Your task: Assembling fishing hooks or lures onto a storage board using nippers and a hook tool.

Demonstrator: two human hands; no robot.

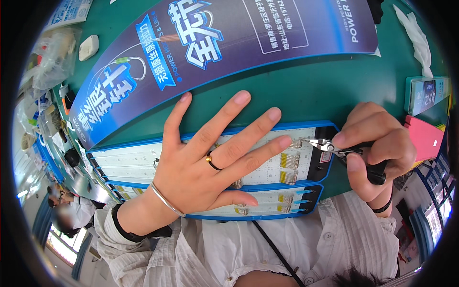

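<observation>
My left hand (210, 158) lies palm down with fingers spread over a long blue-edged case (332, 130). The case has white boards inside and is folded into two sections. Small bundles of fine metal hooks with yellow shanks (289, 177) sit in rows on the boards; part of the rows is hidden under the hand. At the right, my right hand (382, 143) is closed around small black-handled nippers (321, 143). Their pointed metal tips touch or hover at the top right hook bundle (296, 143); I cannot tell which.
A large purple and blue printed sheet (234, 43) covers the far part of the green table (306, 86). Right of it lie a crumpled white tissue (415, 40), a teal-edged case (428, 95) and a pink packet (423, 138). Clear plastic bags (57, 52) pile up at far left.
</observation>
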